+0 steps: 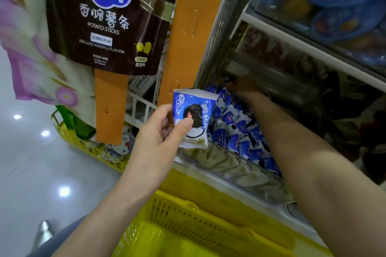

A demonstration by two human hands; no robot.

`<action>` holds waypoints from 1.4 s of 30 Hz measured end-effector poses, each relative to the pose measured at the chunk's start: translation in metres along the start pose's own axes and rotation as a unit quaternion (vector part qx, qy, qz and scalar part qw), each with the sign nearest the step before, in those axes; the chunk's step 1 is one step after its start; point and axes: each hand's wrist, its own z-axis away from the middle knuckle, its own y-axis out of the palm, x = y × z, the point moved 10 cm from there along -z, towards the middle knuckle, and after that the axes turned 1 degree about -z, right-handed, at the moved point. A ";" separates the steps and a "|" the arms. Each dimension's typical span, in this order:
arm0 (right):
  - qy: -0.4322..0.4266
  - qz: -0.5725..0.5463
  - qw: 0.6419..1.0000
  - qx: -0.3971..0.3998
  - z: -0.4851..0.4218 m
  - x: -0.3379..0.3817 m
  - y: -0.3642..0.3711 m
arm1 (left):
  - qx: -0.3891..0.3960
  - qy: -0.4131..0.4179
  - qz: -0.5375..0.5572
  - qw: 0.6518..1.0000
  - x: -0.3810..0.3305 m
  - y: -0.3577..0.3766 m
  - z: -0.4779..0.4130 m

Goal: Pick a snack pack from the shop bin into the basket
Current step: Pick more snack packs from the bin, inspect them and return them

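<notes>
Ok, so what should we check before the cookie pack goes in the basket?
1. Grip on the snack pack: ok, the left hand pinches it between thumb and fingers.
2. Pack lifted out of the bin: ok, it is held up, off the pile.
3. Basket within reach: ok, it sits just below the hands, top open.
4. Room inside the basket: cannot tell, little of its inside shows.
5. Right hand free: cannot tell, it is deep in the bin's dim back corner.

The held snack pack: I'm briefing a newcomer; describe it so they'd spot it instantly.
Find the clear-fronted shop bin heaped with blue packs. At its left edge, above the yellow plastic basket, the left hand pinches one blue-and-white foil snack pack. Only it is lifted clear.
</notes>
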 end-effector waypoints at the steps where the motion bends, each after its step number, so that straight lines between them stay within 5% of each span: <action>1: 0.003 0.009 1.000 -0.002 -0.001 0.000 -0.001 | -0.002 0.000 0.003 1.000 0.000 -0.001 0.000; 6: 0.002 -0.022 0.999 -0.050 0.003 -0.006 -0.015 | -0.001 0.000 0.007 1.000 -0.004 0.002 0.000; 15: -0.041 -0.150 0.953 -0.262 0.071 -0.014 -0.084 | 0.006 -0.034 0.005 0.999 0.006 0.017 0.007; 21: -0.009 -0.330 0.936 -0.126 0.131 -0.031 -0.066 | -0.008 -0.082 0.006 0.997 0.018 0.024 0.013; 31: -0.063 -0.382 0.921 0.046 0.229 -0.010 -0.025 | 0.001 -0.132 0.025 0.991 0.026 0.036 0.030; 36: -0.105 -0.355 0.928 0.036 0.245 0.004 -0.016 | 0.121 -0.170 0.147 0.967 0.024 0.075 0.048; 42: -0.139 -0.311 0.940 -0.034 0.244 0.008 -0.030 | 0.141 -0.137 0.155 0.968 0.013 0.071 0.044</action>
